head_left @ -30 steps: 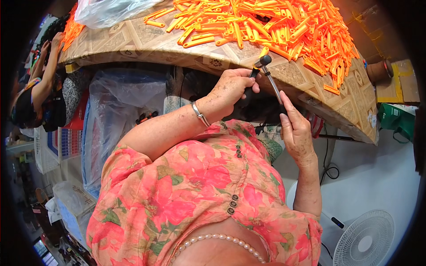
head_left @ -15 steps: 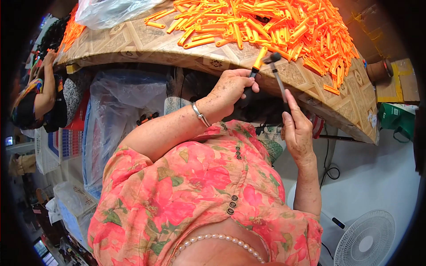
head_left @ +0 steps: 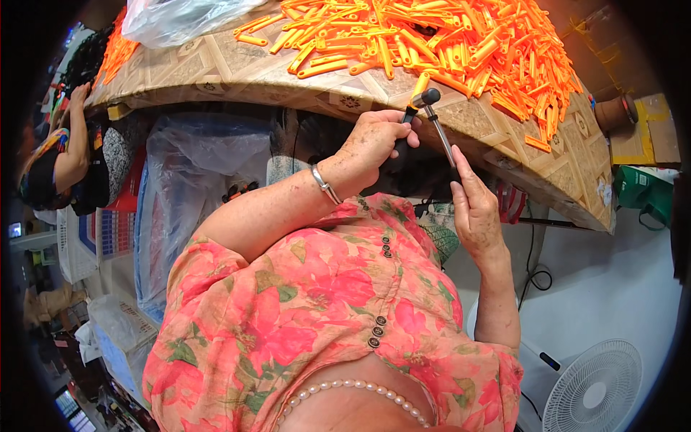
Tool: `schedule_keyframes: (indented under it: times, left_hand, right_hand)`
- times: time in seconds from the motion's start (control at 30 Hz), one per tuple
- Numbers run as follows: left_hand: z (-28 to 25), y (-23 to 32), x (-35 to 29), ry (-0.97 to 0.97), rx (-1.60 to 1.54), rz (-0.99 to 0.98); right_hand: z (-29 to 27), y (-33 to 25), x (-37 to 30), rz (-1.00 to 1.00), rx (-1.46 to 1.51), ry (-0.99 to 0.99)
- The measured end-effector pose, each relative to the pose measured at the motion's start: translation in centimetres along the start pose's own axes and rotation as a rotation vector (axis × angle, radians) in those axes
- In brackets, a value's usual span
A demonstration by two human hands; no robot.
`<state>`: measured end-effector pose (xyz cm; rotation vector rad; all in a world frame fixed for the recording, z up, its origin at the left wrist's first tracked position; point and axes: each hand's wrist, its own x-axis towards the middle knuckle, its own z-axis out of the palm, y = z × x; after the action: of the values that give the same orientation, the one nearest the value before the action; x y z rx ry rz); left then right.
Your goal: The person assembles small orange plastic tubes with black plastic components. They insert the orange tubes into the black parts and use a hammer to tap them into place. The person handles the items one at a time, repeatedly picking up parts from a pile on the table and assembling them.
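My left hand [head_left: 378,140] is closed around a black and orange handle [head_left: 419,88], its orange end pointing up past the table edge. In my right hand [head_left: 475,212] is a small hammer [head_left: 437,126] with a metal shaft and a dark round head. The hammer's head lies against or just in front of the orange end of the handle; whether they touch I cannot tell. Beyond both hands, many loose orange handle pieces [head_left: 461,50] are heaped on the patterned table [head_left: 245,75]. My left fingers hide the lower part of the handle.
A clear plastic bag [head_left: 162,21] rests at the table's far left. Below the edge stands a plastic-lined blue bin [head_left: 194,158]. At the left another person's arm [head_left: 72,147] reaches to the table. A white fan [head_left: 594,392] and a green bag [head_left: 640,194] are at right.
The hammer's head has come down slightly and left toward the orange end of the handle, and my right hand has shifted left with it. My left hand stays nearly in place.
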<state>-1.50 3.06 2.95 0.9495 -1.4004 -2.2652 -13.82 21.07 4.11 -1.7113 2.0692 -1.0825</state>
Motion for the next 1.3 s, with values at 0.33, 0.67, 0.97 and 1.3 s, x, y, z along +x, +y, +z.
schedule_keyframes:
  times: [0.33,0.67,0.97,1.3]
  left_hand:
    - [-0.2,-0.1,0.3,-0.005,-0.002,0.01]
    - [-0.4,-0.1,0.2,0.003,-0.002,0.026]
    - [-1.5,-0.2,-0.3,-0.129,-0.045,-0.004]
    - [-3.3,-3.0,0.4,0.009,0.255,0.363]
  right_hand:
    - [0.3,0.0,0.2,0.003,-0.019,0.002]
    - [0.2,-0.8,0.3,-0.177,0.001,0.19]
    - [0.7,0.0,-0.4,0.358,0.653,0.138]
    - [2.1,-0.6,-1.3,0.452,0.922,0.214]
